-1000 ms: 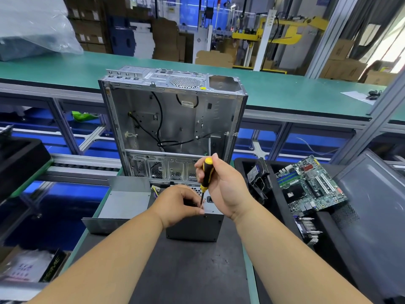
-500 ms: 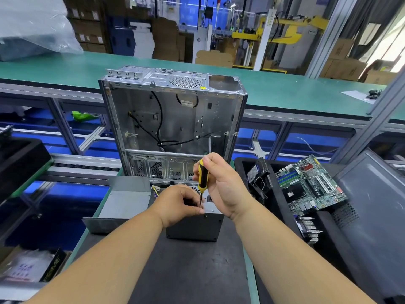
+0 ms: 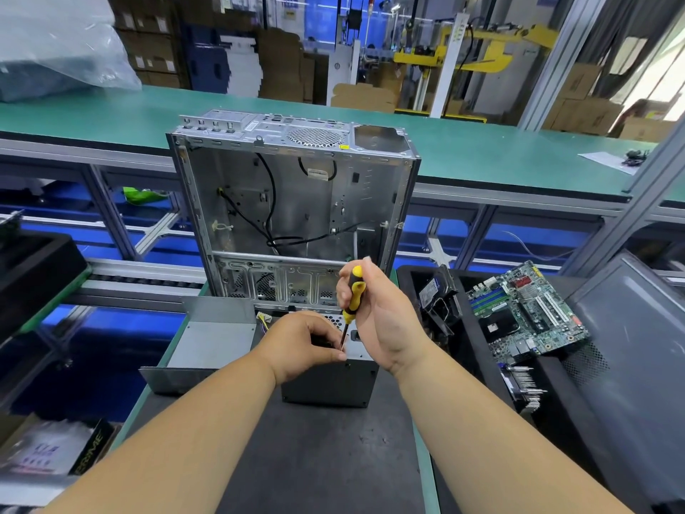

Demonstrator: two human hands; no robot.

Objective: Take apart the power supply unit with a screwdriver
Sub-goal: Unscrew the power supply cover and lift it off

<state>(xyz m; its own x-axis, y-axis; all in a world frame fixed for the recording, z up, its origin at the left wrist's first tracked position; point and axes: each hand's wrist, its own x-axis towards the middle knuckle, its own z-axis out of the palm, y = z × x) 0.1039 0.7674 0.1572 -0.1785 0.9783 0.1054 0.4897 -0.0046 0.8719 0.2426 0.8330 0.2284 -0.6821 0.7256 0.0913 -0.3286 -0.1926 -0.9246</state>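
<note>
- The right hand (image 3: 385,320) wraps its fingers round the yellow-and-black handle of the screwdriver (image 3: 352,296), holding it nearly upright with the tip down.
- The screwdriver's thin shaft meets the top near edge of the power supply unit (image 3: 330,383), right beside the left hand's fingertips.
- The left hand (image 3: 300,343) rests curled on top of the power supply unit, gripping its upper edge.
- The power supply unit, a dark metal box, stands on the dark mat (image 3: 315,458) at the bench's centre.
- Just left of it lies a grey sheet-metal cover (image 3: 211,339).
- Behind stands an open, emptied computer case (image 3: 296,202) with loose black cables.
- To the right, a green motherboard (image 3: 526,313) lies in a black tray (image 3: 478,350).
</note>
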